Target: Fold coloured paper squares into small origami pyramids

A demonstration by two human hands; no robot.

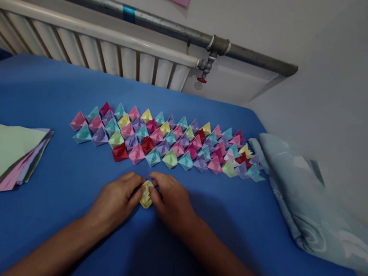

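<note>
A small yellow folded paper boat [146, 195] is pinched between my two hands, low over the blue surface. My left hand [115, 199] grips its left side with thumb and fingers. On the opposite side, my right hand [173, 201] has its thumb and fingers closed on the paper. Parts of the boat are hidden behind my fingertips. Just beyond my hands, several rows of folded paper boats [170, 158] stand close together in pink, teal, purple, yellow, green and red.
A stack of coloured paper sheets [1, 152] lies at the left on the blue surface [43, 237]. A folded pale blue blanket [312, 206] lies along the right edge. Behind are a white radiator [107, 54], a metal pipe [170, 29] and a red-handled valve [202, 80].
</note>
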